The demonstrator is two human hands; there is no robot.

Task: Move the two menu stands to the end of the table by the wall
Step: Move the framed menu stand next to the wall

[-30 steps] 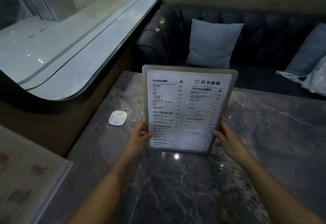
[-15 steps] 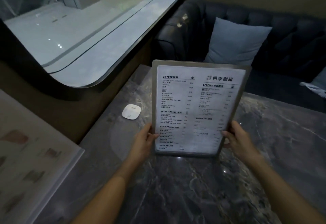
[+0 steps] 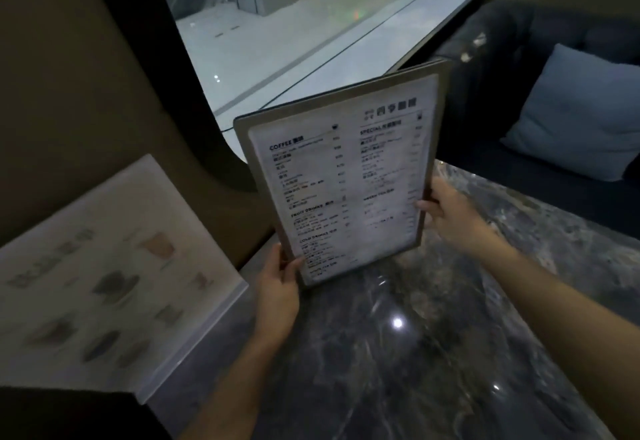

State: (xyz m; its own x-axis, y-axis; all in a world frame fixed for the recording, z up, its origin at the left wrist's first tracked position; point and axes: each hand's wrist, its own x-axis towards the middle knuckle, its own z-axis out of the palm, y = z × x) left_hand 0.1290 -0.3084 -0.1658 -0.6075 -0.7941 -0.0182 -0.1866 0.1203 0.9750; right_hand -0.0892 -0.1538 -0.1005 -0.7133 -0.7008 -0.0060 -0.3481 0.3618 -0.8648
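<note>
I hold a framed drinks menu stand [image 3: 343,179] with printed black text, tilted counter-clockwise and raised over the dark marble table [image 3: 433,353]. My left hand [image 3: 278,287] grips its lower left corner. My right hand [image 3: 446,214] grips its right edge, thumb on the front. A second menu stand [image 3: 104,276], clear acrylic with pictures of cups and dishes, stands at the table's left end against the tan wall [image 3: 86,93]. The base of the held stand is hidden.
A large rounded window [image 3: 311,30] sits in the wall beyond the table's left side. A dark tufted sofa [image 3: 502,75] with a grey-blue cushion [image 3: 581,117] lies behind the table's far edge.
Both hands have carried the text menu stand leftward toward the wall and tilted it. My view has swung left, so the picture menu stand looms larger and the small white puck is hidden.
</note>
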